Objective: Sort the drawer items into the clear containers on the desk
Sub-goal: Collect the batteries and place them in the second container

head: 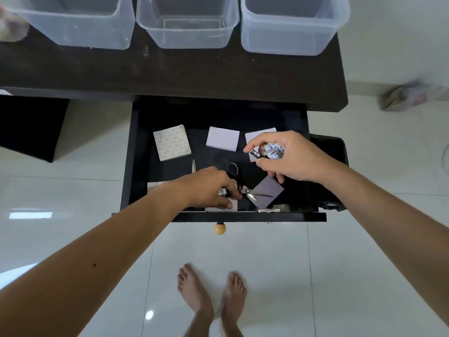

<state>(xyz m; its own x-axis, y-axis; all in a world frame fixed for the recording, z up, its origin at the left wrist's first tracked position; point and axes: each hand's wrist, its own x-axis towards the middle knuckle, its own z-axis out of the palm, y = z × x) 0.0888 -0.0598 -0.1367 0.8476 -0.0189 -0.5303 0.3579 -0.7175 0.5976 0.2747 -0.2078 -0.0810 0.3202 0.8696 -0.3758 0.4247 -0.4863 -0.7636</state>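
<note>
Printed foil-and-paper clutter bunched in right hand, fingers curled round small batteries, one dark metal-capped end poking out past the thumb; held above right side of open drawer. Loose bundle, risk of one cell slipping from the fist on the lift to the desk. Left hand low at drawer front, fingers closed on another small printed item, knuckles hard against handles of scissors. Blades lying open-ish across a purple pad, points toward right hand; snag or nick likely if left hand drags out sideways. Further out: yellow-patterned pad, two pale pads toward drawer back, a thin pointed metal tool just left of the wrist. Three clear containers in a row on desk, apparently holding nothing so far; mixed drop into the wrong tub possible with both hands loaded.
</note>
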